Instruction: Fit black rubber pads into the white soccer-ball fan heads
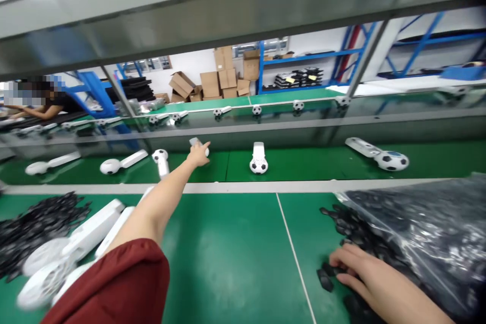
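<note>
Green tabletop point(235, 243): spreads to the left of the right grip point(364, 269); a darker green strip point(304, 162) runs beneath the left grip point(198, 154).
Knock risk: a white plastic device point(193, 141), mostly hidden under the left grip, could swing askew if the fingers catch it off-centre.
Pile risk: loose small black faceted pieces point(357, 225) around the right grip overlap, so two could come away together or some scatter.
Bag risk: a crumpled clear plastic bag point(444, 223), right of the right grip, could snag the wrist.
Left fingers: spread over the white device; whether they grasp it cannot be told.
Right fingers: nearly meeting the thumb, pinched on one black piece point(331, 269).
</note>
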